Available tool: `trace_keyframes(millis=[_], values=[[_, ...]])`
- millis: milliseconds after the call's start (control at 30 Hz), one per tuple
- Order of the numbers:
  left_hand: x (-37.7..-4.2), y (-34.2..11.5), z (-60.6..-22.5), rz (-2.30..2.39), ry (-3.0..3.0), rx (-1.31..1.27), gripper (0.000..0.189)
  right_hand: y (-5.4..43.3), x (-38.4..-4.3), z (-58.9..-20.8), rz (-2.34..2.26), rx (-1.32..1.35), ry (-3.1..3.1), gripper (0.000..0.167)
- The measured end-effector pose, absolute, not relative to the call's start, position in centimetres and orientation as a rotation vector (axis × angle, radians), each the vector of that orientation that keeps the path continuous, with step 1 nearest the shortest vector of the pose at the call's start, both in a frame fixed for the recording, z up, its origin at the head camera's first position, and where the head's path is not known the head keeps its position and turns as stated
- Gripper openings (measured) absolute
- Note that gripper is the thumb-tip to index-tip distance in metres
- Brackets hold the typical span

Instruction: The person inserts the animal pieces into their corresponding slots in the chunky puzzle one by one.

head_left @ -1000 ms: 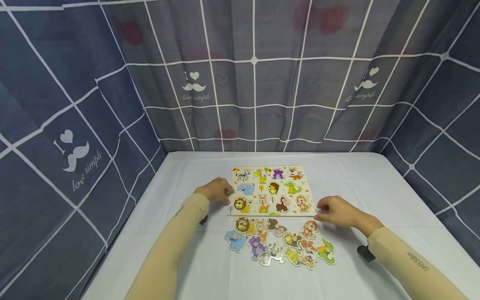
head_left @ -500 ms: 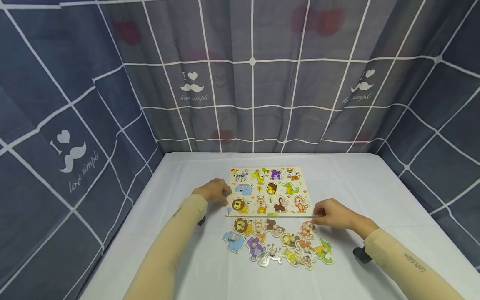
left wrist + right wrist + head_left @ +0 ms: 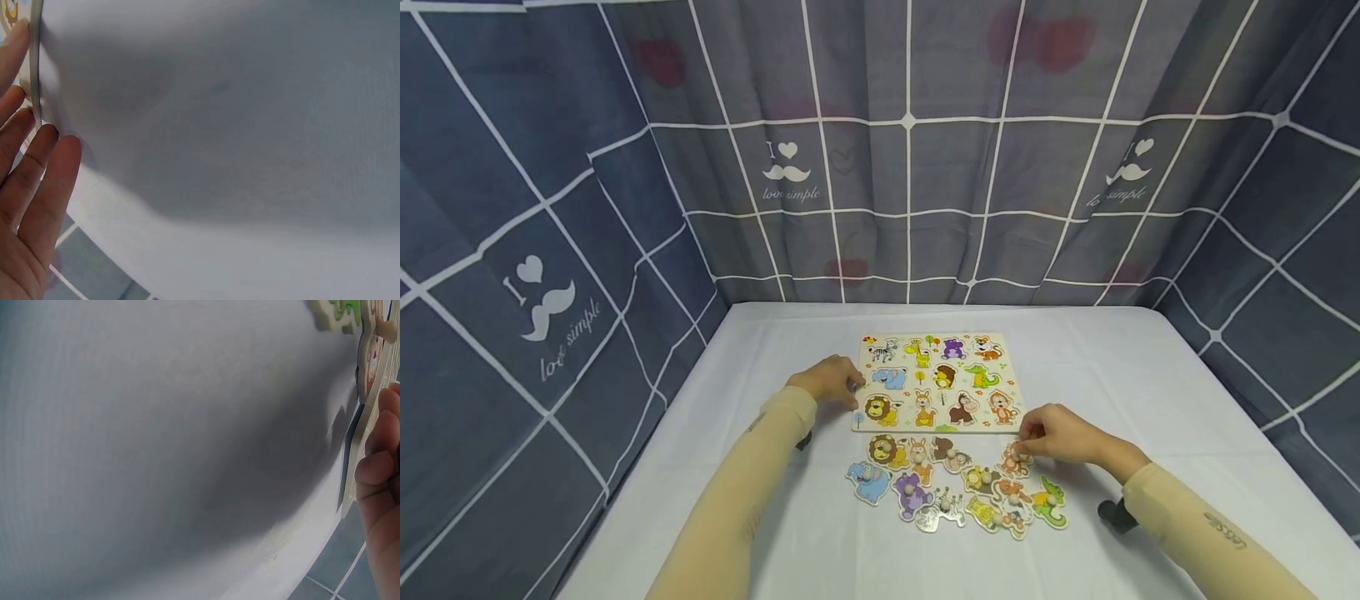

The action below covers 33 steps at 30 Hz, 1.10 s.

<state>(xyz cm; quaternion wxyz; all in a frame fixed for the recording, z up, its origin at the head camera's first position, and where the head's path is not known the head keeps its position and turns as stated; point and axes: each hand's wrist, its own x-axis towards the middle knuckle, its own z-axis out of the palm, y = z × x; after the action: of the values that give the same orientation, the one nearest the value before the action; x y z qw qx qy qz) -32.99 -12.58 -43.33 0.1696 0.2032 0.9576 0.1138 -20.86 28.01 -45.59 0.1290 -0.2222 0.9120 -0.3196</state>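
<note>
A pale wooden puzzle board [image 3: 938, 424] printed with zoo animals lies on the table in the head view. My left hand [image 3: 830, 382] rests at its left side, fairly straight fingers [image 3: 56, 169] along the edge in the left wrist view. Loose knobbed animal pieces are spread in front of the board. My right hand [image 3: 1063, 433] reaches the monkey piece [image 3: 1012, 468] by the board's front right corner, fingertips right at its knob. In the right wrist view, bent fingers [image 3: 378, 469] sit beside the board edge; the thumb is hidden there.
Nearby lie the crocodile piece [image 3: 1050, 504], zebra piece [image 3: 942, 511], purple hippo piece [image 3: 912, 497], elephant piece [image 3: 869, 483] and lion piece [image 3: 887, 452]. Some pieces overlap at the right of the group. A checked curtain [image 3: 880, 183] surrounds the white table [image 3: 805, 533].
My right hand has moved left from the board's front right corner to the monkey piece. My left hand stays at the board's left edge, and the pieces lie as before.
</note>
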Motion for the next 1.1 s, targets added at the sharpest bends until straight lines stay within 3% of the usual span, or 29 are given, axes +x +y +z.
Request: trace_keyframes(millis=[1100], values=[[-32.4,-12.2,-42.7,0.303,2.729,0.569,0.052,26.8,-19.8,-46.3,-1.016,-0.623,2.572,0.012]])
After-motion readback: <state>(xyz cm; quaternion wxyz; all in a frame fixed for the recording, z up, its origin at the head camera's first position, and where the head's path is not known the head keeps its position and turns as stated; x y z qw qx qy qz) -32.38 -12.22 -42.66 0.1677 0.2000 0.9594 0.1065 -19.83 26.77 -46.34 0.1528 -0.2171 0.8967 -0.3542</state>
